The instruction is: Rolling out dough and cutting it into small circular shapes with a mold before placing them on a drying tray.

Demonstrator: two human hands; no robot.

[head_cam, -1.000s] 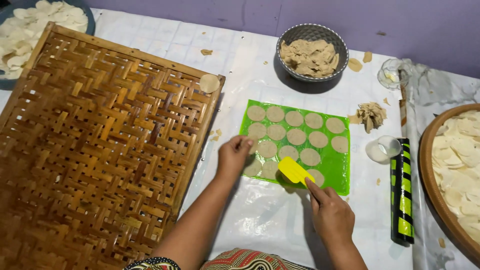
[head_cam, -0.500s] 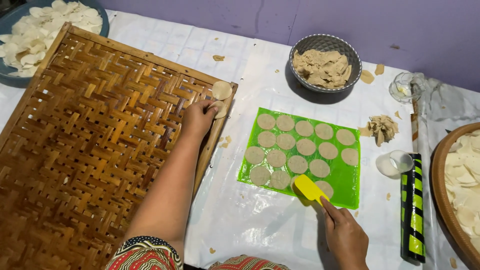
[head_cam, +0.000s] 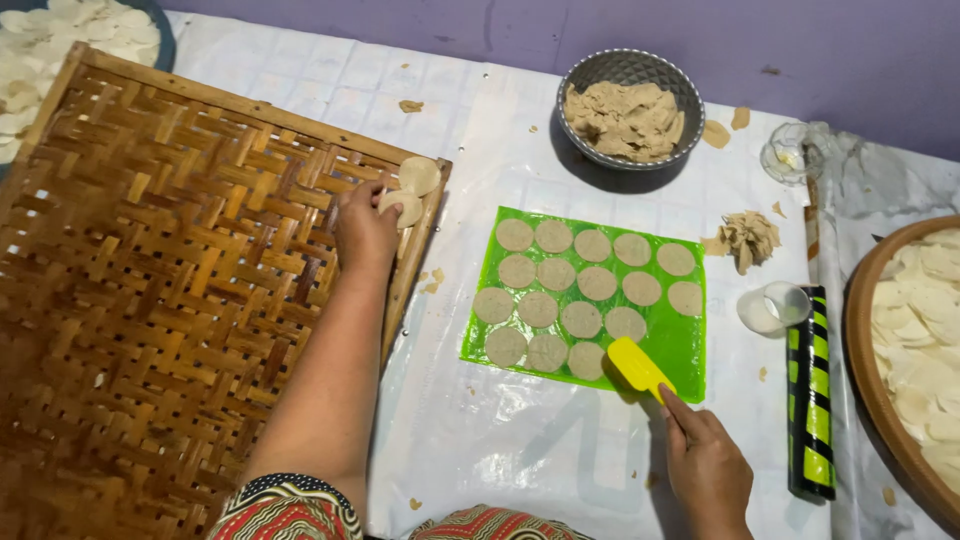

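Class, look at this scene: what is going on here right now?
A person's left hand sets a round dough disc on the corner of a woven bamboo tray, beside another disc. The right hand holds a yellow spatula at the edge of a green mat covered with more discs.

A purple wall [head_cam: 700,30] runs along the far edge of the counter [head_cam: 480,450], which is covered with a white, glossy plastic sheet showing faint grid lines. Near the wall the sheet lies crumpled at the right. Soft, even light falls from above.
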